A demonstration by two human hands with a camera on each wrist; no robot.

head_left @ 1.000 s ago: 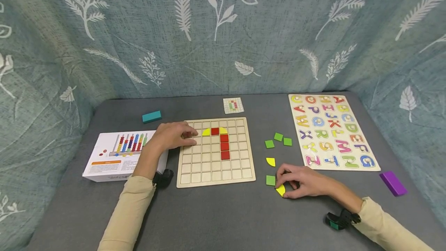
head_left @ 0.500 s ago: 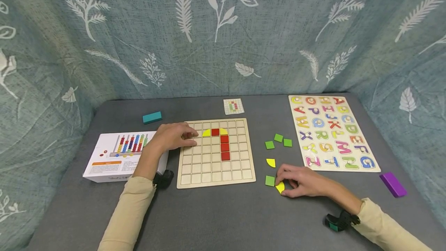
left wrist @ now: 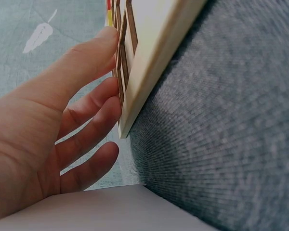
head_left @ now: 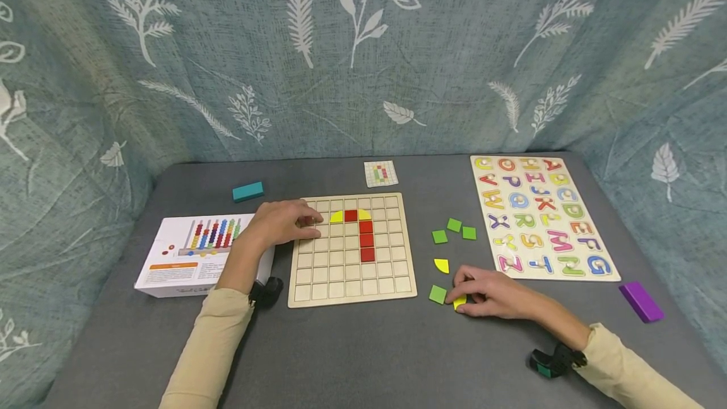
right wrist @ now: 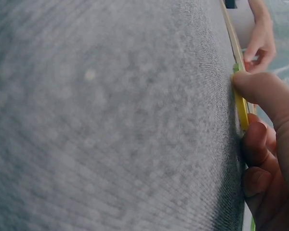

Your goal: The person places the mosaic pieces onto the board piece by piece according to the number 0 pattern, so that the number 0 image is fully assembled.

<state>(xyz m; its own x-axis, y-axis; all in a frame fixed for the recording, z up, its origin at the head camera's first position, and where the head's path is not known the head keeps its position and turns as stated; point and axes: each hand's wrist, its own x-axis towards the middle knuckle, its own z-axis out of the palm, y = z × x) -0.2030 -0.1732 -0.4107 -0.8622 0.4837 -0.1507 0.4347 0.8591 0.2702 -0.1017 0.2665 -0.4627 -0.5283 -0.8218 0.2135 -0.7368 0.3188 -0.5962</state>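
Observation:
My right hand (head_left: 493, 293) is low over the cloth and pinches a yellow quarter-circle tile (head_left: 460, 302) between thumb and fingers. In the right wrist view the yellow tile (right wrist: 241, 107) lies flat, thumb on one end and a finger by the other. A green square tile (head_left: 437, 295) sits right by the fingertips, slightly turned. My left hand (head_left: 284, 223) rests at the left edge of the wooden grid board (head_left: 352, 286), fingers loosely bent; the left wrist view shows its fingertips (left wrist: 108, 36) at the board's side. On the board are a column of red squares (head_left: 367, 240) and yellow quarter-circles (head_left: 337, 216).
Several green squares (head_left: 454, 225) and another yellow quarter-circle (head_left: 442, 265) lie right of the board. A pattern card (head_left: 380, 173) is behind it. An abacus box (head_left: 182, 257) stands left, an alphabet board (head_left: 539, 219) right, with teal (head_left: 248, 191) and purple (head_left: 642, 300) blocks.
The yellow quarter-circle under my right hand has turned and is more covered by the fingers. The green square beside it has shifted slightly left and rotated. My left hand stays put.

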